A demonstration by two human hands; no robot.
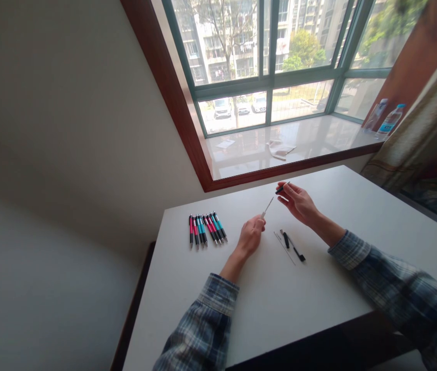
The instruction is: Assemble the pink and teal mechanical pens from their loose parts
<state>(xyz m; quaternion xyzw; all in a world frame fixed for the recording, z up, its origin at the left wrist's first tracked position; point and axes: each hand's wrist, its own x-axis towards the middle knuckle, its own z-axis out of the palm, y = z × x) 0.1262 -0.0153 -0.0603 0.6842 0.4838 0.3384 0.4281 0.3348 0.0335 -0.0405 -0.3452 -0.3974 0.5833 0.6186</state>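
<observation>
Black piece (280,190) in right hand (298,202), far table edge (321,173) near

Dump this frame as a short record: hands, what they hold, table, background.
left hand: grips a white piece, a thin rod sticking out of it
right hand: raised, pinching a small black piece
held parts: apart
table: white; row of red and blue pens left of the left hand
loose parts: black tube among others, between the forearms
window sill: bottles at the right end
</observation>
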